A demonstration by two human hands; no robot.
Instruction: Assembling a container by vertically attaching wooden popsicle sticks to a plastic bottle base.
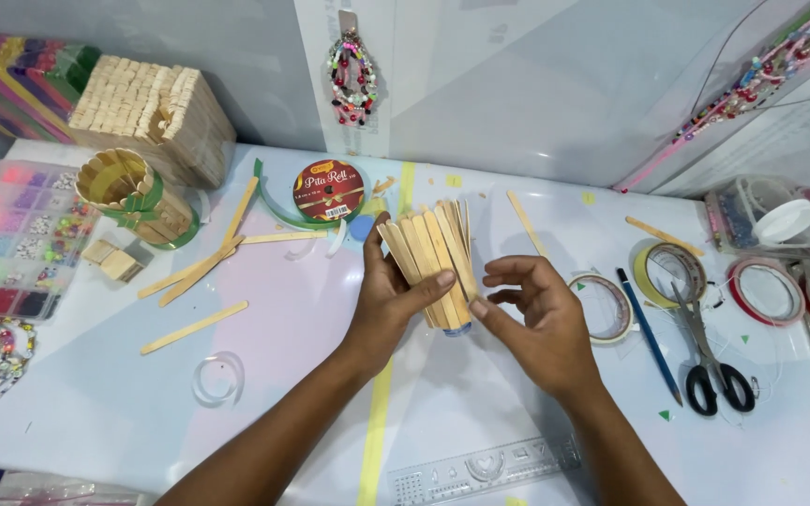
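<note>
My left hand (388, 298) is wrapped around a cup covered with upright wooden craft sticks (430, 255), thumb across its front. The cup is tilted, its top leaning away from me. My right hand (534, 319) touches the lower right side of the stick wall with its fingertips, near the cup's bluish base (458, 329). Both hands hover just above the white table (96, 403) at its middle.
Loose craft sticks (195, 270) lie to the left, by a finished stick-covered cup with green ribbon (131, 194) and a stack of sticks (155, 114). A green ribbon roll (328, 190) sits behind. Tape rolls (607, 306), a pen (650, 334), scissors (711, 351) lie right; bead box (13, 236) far left; ruler (485, 468) in front.
</note>
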